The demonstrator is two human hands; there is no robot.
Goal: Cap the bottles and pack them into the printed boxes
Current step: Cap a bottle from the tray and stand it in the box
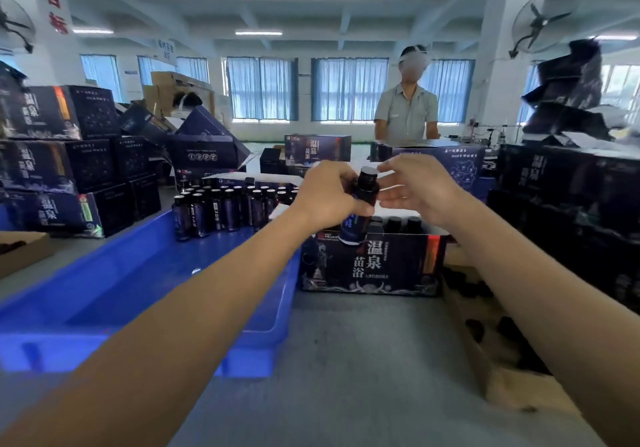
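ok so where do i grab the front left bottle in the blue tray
Probably take the front left bottle round its body, coming from the left front: it stands upright at the cluster's corner, neighbours close on its right and behind.
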